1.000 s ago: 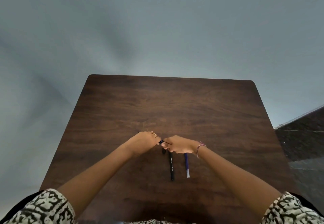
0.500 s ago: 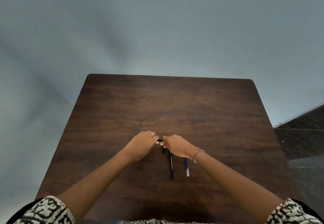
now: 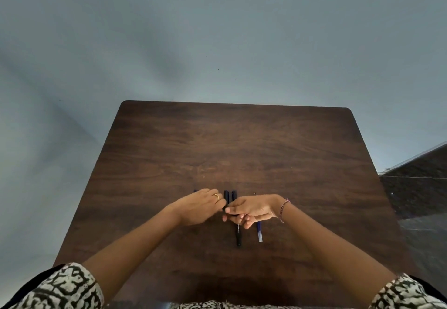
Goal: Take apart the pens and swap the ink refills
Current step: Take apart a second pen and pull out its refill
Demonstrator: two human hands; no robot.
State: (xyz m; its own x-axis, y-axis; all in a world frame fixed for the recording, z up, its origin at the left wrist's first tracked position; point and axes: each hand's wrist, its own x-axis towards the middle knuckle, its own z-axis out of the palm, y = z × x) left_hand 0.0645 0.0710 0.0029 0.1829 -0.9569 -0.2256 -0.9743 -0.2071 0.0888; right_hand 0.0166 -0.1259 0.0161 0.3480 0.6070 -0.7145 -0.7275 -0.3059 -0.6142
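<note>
Hands meet well apart from every edge of table (image 3: 242, 139); left hand (image 3: 200, 208) grips dark pen barrel (image 3: 195, 191), right hand (image 3: 251, 210) pinches its end. White print on black pen (image 3: 238, 235) beneath right hand is illegible.

table: dark wood-grain table (image 3: 242, 144), rounded corners | wall: plain grey-blue wall (image 3: 217, 30) | right: dark speckled floor (image 3: 420, 187)

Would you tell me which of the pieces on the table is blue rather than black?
The slim blue piece furthest right, near the right hand, with a pale near end; the black pen lies beside it.
</note>
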